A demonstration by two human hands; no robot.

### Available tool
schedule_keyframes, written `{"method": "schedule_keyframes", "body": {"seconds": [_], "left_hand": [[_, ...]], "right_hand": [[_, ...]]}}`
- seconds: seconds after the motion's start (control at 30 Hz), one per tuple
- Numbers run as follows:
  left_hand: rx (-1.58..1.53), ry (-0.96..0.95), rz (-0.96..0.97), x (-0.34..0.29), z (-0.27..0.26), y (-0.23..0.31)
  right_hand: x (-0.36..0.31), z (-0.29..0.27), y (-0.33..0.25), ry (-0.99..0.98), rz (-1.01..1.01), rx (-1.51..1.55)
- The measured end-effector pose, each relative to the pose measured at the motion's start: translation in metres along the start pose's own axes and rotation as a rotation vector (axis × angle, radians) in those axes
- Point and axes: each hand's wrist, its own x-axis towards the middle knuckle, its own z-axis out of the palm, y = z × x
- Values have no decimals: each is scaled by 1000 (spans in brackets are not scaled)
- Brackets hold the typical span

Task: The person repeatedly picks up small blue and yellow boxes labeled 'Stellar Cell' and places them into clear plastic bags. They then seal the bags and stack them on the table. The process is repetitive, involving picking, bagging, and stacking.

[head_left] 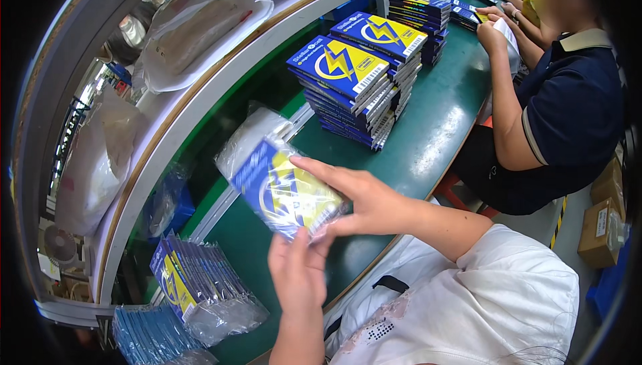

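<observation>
Hands hold one thing in the middle of the frame. The left hand (299,275) comes up from the bottom and pinches the low edge of a blue and yellow card pack (284,191) in a clear bag. The right hand (364,198) has long flat fingers on the pack's right side. At the lower left, more bagged packs (194,285) stand in a row on the green table (428,138). Farther up, tall stacks of blue boxes (354,84) sit. At the upper right, another person's hands (493,31) hold a white sheet.
</observation>
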Motion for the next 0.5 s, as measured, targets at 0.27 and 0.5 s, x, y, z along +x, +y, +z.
{"method": "schedule_keyframes", "body": {"seconds": [0.27,0.5], "left_hand": [[-144,-172,-239,-11,-13,5],[-156,202,-155,-25,-41,20]], "right_hand": [[-10,7,-18,7,-236,126],[9,10,-30,-311,-268,240]]}}
